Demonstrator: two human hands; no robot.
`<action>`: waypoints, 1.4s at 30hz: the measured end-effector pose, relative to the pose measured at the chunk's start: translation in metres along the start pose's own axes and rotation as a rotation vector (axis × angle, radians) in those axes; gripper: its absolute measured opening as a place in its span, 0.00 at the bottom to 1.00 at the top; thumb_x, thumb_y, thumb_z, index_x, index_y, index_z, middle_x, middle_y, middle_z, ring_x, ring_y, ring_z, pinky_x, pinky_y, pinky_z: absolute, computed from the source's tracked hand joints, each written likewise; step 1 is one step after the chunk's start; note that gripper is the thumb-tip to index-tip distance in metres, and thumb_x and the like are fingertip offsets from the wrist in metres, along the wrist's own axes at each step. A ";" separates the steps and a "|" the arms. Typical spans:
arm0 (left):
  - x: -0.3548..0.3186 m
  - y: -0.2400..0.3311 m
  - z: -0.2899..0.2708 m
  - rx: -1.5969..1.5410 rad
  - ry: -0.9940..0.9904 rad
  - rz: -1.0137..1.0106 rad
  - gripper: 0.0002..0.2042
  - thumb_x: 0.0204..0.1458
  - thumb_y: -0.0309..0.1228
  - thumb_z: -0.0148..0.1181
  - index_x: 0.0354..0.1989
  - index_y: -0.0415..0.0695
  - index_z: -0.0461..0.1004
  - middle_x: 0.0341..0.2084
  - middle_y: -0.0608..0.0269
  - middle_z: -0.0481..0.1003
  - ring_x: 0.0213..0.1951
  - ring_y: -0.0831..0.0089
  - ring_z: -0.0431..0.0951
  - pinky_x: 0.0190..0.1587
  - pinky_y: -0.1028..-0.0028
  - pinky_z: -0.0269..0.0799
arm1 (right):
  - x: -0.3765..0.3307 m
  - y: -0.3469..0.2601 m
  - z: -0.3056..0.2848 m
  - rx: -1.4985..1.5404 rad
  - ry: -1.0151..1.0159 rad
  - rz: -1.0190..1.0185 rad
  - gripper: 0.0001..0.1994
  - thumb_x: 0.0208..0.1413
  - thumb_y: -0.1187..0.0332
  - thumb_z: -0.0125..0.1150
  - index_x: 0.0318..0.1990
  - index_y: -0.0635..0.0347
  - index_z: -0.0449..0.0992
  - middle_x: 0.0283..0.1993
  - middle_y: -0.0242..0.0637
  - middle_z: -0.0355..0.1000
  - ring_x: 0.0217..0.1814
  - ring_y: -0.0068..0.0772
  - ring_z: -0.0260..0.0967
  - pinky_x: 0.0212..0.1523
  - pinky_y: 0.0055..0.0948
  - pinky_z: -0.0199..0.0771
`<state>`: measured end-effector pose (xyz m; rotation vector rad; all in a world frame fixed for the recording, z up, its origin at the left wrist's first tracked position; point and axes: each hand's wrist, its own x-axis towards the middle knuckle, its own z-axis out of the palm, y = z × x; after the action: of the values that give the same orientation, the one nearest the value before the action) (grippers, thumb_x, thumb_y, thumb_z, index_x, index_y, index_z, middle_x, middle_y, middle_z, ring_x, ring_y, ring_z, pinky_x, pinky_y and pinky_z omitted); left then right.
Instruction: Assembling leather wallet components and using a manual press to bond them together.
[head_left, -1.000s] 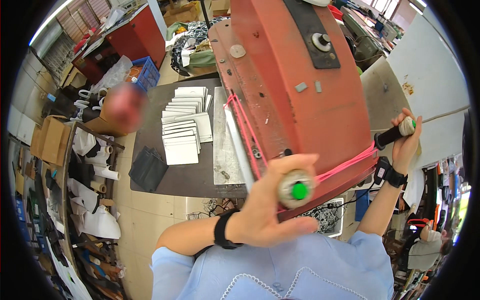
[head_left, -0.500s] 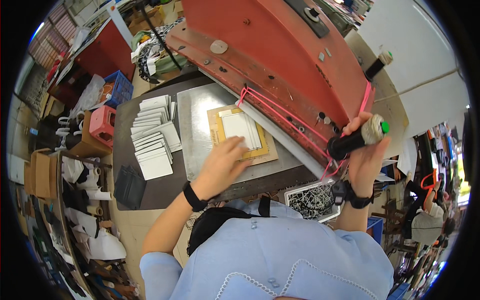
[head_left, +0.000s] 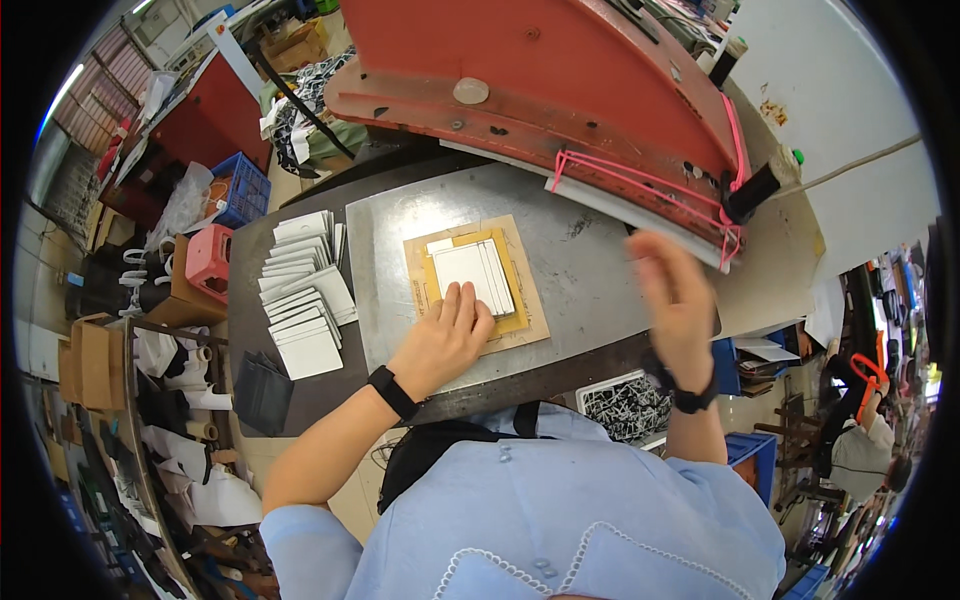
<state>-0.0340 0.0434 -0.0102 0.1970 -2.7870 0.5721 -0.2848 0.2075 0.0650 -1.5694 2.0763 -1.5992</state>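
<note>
My left hand lies with its fingers stretched over the lower edge of a white rectangular panel, touching it. The panel shows dark lines along its right side and sits within a yellow-edged template on a brown board. A metal plate bears the board. My right hand is raised over the plate's right end, blurred, fingers apart and nothing visible in it. Beyond it, a black handle sticks out from the red press arm, wound with pink cord.
Left of the plate stand overlapping rows of white panels and a dark stack. A white tray of black-and-white scraps is at the table's near edge. A pink stool and blue crate are farther left. Another person is far right.
The red press arm has swung away to the upper right, uncovering more of the plate. My right hand has let go of its handle and come back left. My left hand now rests on the panel.
</note>
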 end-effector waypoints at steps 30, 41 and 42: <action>-0.016 -0.010 -0.044 -1.582 0.173 -1.023 0.20 0.57 0.19 0.61 0.59 0.39 0.70 0.30 0.73 0.71 0.29 0.88 0.65 0.32 0.84 0.61 | -0.011 -0.014 0.102 0.078 -0.248 -0.312 0.08 0.52 0.72 0.68 0.40 0.53 0.83 0.43 0.33 0.77 0.43 0.35 0.73 0.41 0.30 0.74; -0.040 -0.030 -0.062 -2.158 0.376 -0.724 0.36 0.49 0.18 0.59 0.70 0.35 0.55 0.59 0.58 0.68 0.63 0.68 0.66 0.67 0.69 0.58 | -0.045 -0.024 0.074 0.325 -0.714 -0.055 0.07 0.52 0.73 0.69 0.39 0.59 0.82 0.38 0.34 0.77 0.42 0.35 0.74 0.42 0.29 0.74; -0.043 -0.034 -0.061 -2.131 0.442 -0.915 0.29 0.53 0.20 0.59 0.66 0.35 0.62 0.53 0.60 0.73 0.57 0.73 0.71 0.62 0.73 0.64 | -0.046 -0.023 0.066 0.356 -0.728 0.019 0.07 0.52 0.73 0.69 0.39 0.60 0.82 0.37 0.35 0.78 0.41 0.35 0.75 0.42 0.29 0.74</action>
<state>0.0282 0.0402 0.0431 0.5633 -1.2536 -1.9983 -0.2083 0.1998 0.0309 -1.6463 1.3393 -1.0653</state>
